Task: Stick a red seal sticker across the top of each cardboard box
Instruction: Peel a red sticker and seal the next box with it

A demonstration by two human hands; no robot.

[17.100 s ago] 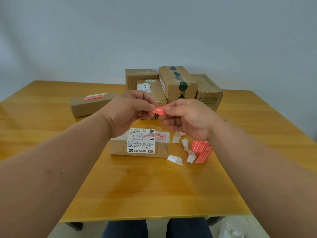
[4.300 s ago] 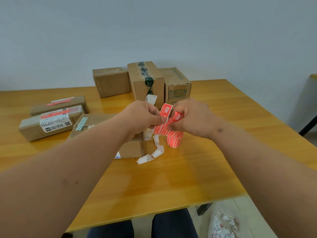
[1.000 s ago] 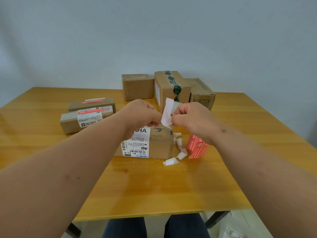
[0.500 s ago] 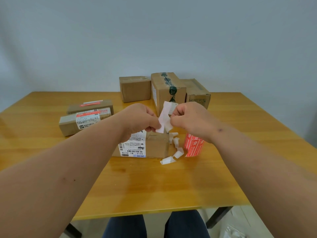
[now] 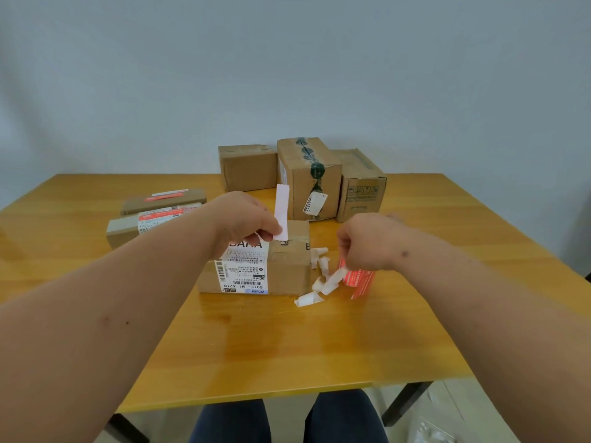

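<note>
The left hand (image 5: pixel 243 223) pinches the lower end of a pale pink sticker strip (image 5: pixel 282 215), which stands nearly upright above the labelled cardboard box (image 5: pixel 275 266) at the middle of the table (image 5: pixel 256 346). Only the strip's pale side shows, so its red face cannot be seen. The labelled cardboard box lies flat, with a white shipping label (image 5: pixel 244 270) wrapped over its top and near side.

The right hand (image 5: pixel 367 243) hovers to the right of that box with fingers curled downward, pinching a white backing strip (image 5: pixel 334 276) that hangs toward the table. Just under this hand the red sticker stack (image 5: pixel 359 281) looks blurred, so whether the hand touches it cannot be told. Several curled white backing scraps (image 5: pixel 311 297) lie between the box and the red stack.

Left of the labelled box, 2 flat boxes (image 5: pixel 150 219) lie side by side, each with a red sticker on top. Behind the labelled box, at the far edge of the table, 3 taller boxes (image 5: pixel 307 177) stand in a row; the middle one carries dark green tape.
</note>
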